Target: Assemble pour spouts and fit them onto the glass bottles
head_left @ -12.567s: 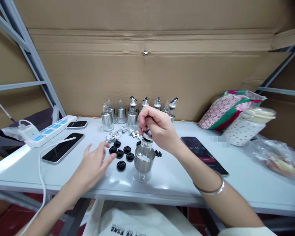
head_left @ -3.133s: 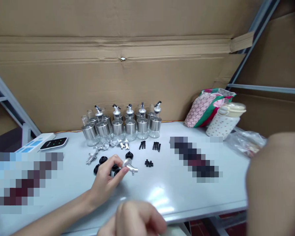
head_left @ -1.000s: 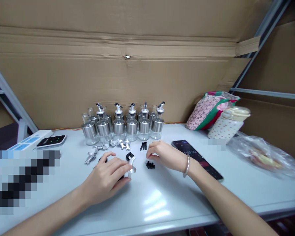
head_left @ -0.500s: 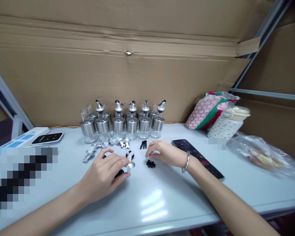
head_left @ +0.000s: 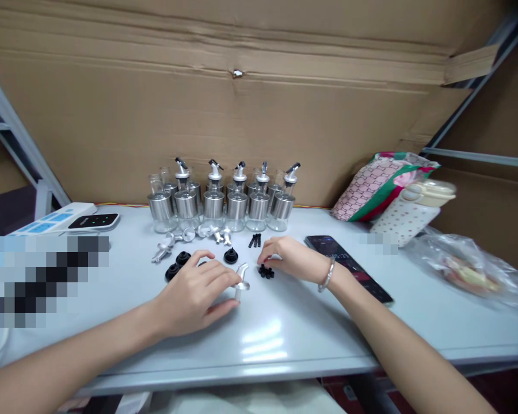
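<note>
My left hand (head_left: 194,293) pinches a silver pourer spout (head_left: 242,286) by its round flange and lower stem, holding it upright above the table. Fingers curled together, my right hand (head_left: 296,260) reaches to a small pile of black caps (head_left: 267,272). Its fingertips are partly hidden, so whether a cap is between them does not show. Behind the spout lies a black rubber stopper (head_left: 231,256). More black stoppers (head_left: 172,271) sit beyond my left hand, partly covered by it. Several loose silver spouts (head_left: 189,234) and thin black levers (head_left: 254,240) lie farther back.
Glass bottles with steel bands (head_left: 213,204) stand in rows at the back, several topped with pourers. A phone (head_left: 349,267) lies beside my right forearm. Farther right are a patterned bag (head_left: 366,187), a tilted flask (head_left: 408,215) and a plastic bag (head_left: 470,270). A power strip (head_left: 56,218) is at left.
My view has shifted, bringing the table's front edge into sight. My left hand has moved slightly right with the spout, uncovering black stoppers. My right hand's fingertips are closer to the black caps.
</note>
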`<move>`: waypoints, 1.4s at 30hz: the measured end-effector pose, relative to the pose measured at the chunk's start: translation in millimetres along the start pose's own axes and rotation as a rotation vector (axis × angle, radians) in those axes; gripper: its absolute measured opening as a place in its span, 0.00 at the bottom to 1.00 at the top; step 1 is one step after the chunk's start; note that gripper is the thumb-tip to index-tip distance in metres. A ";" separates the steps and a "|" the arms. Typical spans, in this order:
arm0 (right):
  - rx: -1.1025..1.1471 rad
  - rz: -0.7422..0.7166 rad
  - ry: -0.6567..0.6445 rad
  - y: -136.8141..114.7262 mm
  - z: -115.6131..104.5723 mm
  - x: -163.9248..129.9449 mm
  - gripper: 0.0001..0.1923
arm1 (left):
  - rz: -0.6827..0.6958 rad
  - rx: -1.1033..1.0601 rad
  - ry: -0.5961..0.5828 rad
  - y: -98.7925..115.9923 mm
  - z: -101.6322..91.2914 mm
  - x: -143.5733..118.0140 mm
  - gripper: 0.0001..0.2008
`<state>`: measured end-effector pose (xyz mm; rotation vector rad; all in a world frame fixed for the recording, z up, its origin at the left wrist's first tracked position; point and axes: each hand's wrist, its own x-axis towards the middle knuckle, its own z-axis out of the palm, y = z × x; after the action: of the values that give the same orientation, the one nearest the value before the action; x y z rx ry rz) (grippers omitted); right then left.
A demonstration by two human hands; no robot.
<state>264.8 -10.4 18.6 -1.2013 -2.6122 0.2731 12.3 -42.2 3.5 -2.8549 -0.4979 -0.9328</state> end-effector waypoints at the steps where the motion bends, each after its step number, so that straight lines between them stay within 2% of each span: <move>1: -0.008 0.004 -0.007 0.3 0.4 0.4 0.12 | 0.007 0.000 0.000 0.2 -0.3 0.1 0.08; 8: -0.008 0.037 -0.038 -1.3 1.3 1.9 0.08 | 0.006 0.003 -0.026 -0.4 0.5 0.1 0.09; 15: 0.106 0.014 0.153 -13.7 -5.9 -1.4 0.05 | -0.014 0.006 0.012 -3.5 -1.4 0.3 0.09; 18: 0.174 0.012 0.192 -20.0 -4.6 -0.6 0.05 | -0.025 0.019 0.036 -4.3 -1.4 -0.2 0.09; 24: 0.235 0.006 0.227 -28.3 0.6 2.4 0.14 | 0.003 0.034 0.045 -3.4 -1.5 0.7 0.08; 27: 0.316 -0.064 0.276 -30.8 1.6 3.5 0.16 | 0.002 0.050 0.065 -3.3 -2.2 1.3 0.08; 32: 0.459 -0.091 0.364 -30.7 4.9 4.1 0.10 | 0.001 0.067 0.063 -4.1 -2.1 1.1 0.08; 38: 0.769 0.019 0.340 -32.7 9.4 3.0 0.07 | -0.012 0.081 0.043 -6.5 -1.7 0.2 0.07; 42: 0.964 0.005 0.286 -34.9 10.5 3.3 0.07 | 0.000 0.102 0.059 -6.4 -1.7 0.8 0.07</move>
<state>234.5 -30.9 18.7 -0.7953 -1.8129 1.1025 9.8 -36.3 5.3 -2.7283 -0.5231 -0.9590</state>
